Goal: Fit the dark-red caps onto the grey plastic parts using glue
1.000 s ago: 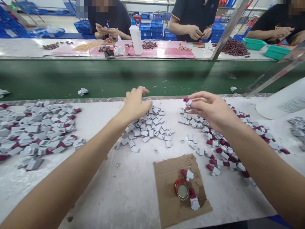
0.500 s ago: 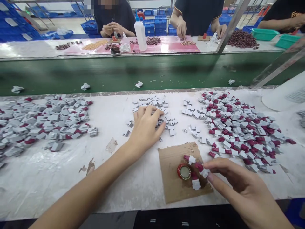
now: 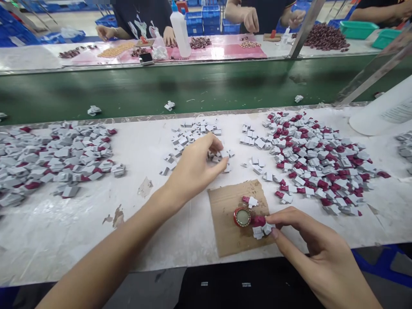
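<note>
My left hand (image 3: 201, 161) is over the middle pile of small grey pieces (image 3: 183, 138), thumb and fingertips close together at its right side; what they hold, if anything, is too small to tell. Between thumb and forefinger, my right hand (image 3: 309, 242) pinches a grey and maroon piece (image 3: 267, 228) above the right edge of a brown cardboard square (image 3: 225, 223). On the cardboard sit a round red-rimmed cap (image 3: 242, 217) and another maroon and grey piece (image 3: 252, 201). A further grey piece (image 3: 258, 233) touches or nearly touches the held one.
Piles of grey and maroon pieces lie left (image 3: 64, 150) and right (image 3: 318, 159). A white bottle (image 3: 383, 111) leans in at the right. Beyond, a green belt (image 3: 128, 88) carries a few pieces, and people work at the far table (image 3: 32, 58). A metal post (image 3: 307, 28) rises at its edge.
The view has shifted slightly. My left fingers have drawn closer to the thumb. My right hand has brought its piece left, nearer the cap. Pieces on the belt have moved left.
</note>
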`<state>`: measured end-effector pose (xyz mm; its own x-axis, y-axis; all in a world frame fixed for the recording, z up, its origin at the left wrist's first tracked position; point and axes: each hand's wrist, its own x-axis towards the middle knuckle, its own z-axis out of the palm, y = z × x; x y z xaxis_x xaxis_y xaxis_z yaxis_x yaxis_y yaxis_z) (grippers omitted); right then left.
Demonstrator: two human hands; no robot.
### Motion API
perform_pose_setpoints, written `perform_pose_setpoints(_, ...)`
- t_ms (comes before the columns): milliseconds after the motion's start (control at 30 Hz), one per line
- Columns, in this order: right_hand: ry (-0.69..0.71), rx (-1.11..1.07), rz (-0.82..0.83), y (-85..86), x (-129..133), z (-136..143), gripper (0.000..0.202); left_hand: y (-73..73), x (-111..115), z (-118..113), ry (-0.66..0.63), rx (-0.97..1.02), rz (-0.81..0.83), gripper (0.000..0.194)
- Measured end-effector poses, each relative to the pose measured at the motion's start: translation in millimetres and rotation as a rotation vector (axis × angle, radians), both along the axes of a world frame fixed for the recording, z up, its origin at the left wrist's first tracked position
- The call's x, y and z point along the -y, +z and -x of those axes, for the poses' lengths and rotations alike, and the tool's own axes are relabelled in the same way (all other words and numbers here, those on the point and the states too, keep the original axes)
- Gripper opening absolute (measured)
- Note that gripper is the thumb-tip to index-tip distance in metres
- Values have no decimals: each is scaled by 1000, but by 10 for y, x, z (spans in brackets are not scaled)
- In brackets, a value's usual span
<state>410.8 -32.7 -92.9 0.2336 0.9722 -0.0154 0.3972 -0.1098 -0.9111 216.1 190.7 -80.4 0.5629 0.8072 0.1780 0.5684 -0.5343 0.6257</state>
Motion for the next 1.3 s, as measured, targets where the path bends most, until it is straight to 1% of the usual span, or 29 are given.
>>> perform_pose_setpoints(67, -22, -25, 4, 8, 12, 6, 11, 53, 177, 121, -15, 46, 81, 17)
perform_pose_setpoints(133, -17, -44, 7, 7, 14, 24, 10, 47, 353, 252, -17, 7, 121, 14)
perform_pose_setpoints(233, 20, -38, -10, -1, -10, 67, 12, -67, 562, 415, -6, -49, 176, 15)
perform_pose_setpoints(367, 75, 19, -78, 15, -86, 120, 15, -243, 734, 520, 21, -32, 185, 10)
perform_pose_setpoints(467, 103, 64, -98, 60, -148, 143, 17, -288, 816, 541, 12, -24, 159, 15)
perform_pose_setpoints(633, 111, 150, -165, 119, -215, 175, 15, -274, 866, 558, -43, -29, 188, 28)
perform_pose_setpoints(767, 112, 150, -151, 124, -236, 191, 14, -250, 859, 580, -44, 2, 229, 20)
perform_pose_setpoints(833, 104, 128, -137, 126, -230, 184, 14, -220, 853, 582, -12, 23, 274, 15)
perform_pose_setpoints(900, 83, 87, -110, 128, -214, 160, 14, -181, 843, 564, 32, 81, 352, 11)
perform_pose_setpoints(967, 31, 25, -59, 117, -196, 122, 12, -146, 826, 522, 76, 170, 422, 11)
perform_pose_setpoints(1000, -11, -17, -33, 102, -190, 100, 11, -132, 814, 494, 91, 216, 431, 11)
perform_pose_setpoints(1067, -92, -128, 11, 48, -191, 59, 10, -113, 790, 428, 99, 270, 412, 11)
perform_pose_setpoints(1133, -143, -276, 24, -35, -208, 35, 11, -96, 773, 360, 102, 286, 415, 15)
perform_pose_setpoints(1233, -186, -499, 37, -157, -255, 46, 14, -62, 774, 278, 109, 299, 549, 18)
perform_pose_setpoints(1300, -235, -602, 48, -198, -295, 76, 15, -36, 785, 242, 78, 308, 662, 21)
